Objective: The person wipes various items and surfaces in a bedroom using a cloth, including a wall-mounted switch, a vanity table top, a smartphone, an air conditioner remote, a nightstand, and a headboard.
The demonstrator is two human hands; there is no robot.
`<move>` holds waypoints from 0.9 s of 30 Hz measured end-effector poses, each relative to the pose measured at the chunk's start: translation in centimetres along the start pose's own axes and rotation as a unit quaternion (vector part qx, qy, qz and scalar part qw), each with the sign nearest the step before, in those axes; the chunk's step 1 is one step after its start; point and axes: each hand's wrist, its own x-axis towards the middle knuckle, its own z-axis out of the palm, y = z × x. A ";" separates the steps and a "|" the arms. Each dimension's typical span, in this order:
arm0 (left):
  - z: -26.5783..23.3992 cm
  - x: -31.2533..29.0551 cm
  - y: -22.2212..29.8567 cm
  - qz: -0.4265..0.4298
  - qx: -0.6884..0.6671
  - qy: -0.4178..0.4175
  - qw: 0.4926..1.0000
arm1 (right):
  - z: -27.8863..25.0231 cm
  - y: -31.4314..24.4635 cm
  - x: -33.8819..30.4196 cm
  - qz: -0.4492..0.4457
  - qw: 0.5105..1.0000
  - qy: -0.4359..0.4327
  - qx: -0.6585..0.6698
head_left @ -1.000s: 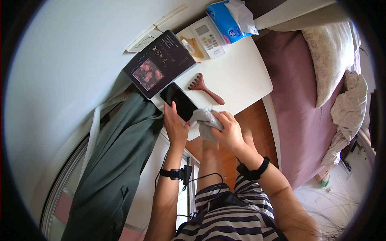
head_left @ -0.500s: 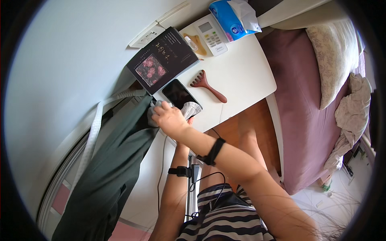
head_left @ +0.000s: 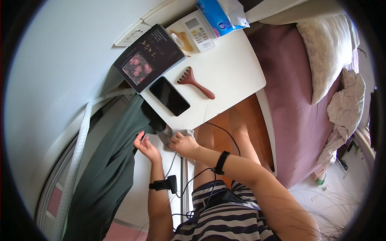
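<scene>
My right hand point(head_left: 184, 144) is closed on a bunched pale grey cloth point(head_left: 187, 132) by the table's near corner; part of the cloth lies behind my fingers. To its left, my left hand point(head_left: 148, 148) is raised with its fingers loosely bent and apart, holding nothing. It is next to a dark green garment point(head_left: 108, 164) that hangs down on the left, and cannot be told touching or apart. A black phone point(head_left: 169, 96) lies on the white table point(head_left: 231, 68), beside a reddish-brown wide-toothed comb point(head_left: 196, 82).
A dark box with a floral picture point(head_left: 149, 56), a white remote control point(head_left: 199, 32) and a blue tissue pack point(head_left: 219, 18) stand at the table's back. A bed with mauve sheets point(head_left: 281, 96) is on the right. Cables run from my black wrist straps point(head_left: 220, 162).
My right hand has moved down and right with the grey cloth, off the phone's corner. My left hand, mostly hidden before, has come out to the left, fingers apart.
</scene>
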 end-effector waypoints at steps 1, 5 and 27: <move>-0.3 0.5 0.2 -0.022 -0.014 0.000 1.000 | -0.5 0.4 -0.9 -0.027 0.999 0.023 0.017; 1.0 0.5 1.4 -0.044 -0.048 -0.040 0.997 | -3.5 4.3 -3.6 -0.051 0.995 0.086 -0.018; 12.8 -6.7 11.8 -0.045 -0.026 -0.248 0.967 | -15.4 20.1 -12.4 0.338 0.873 0.349 0.041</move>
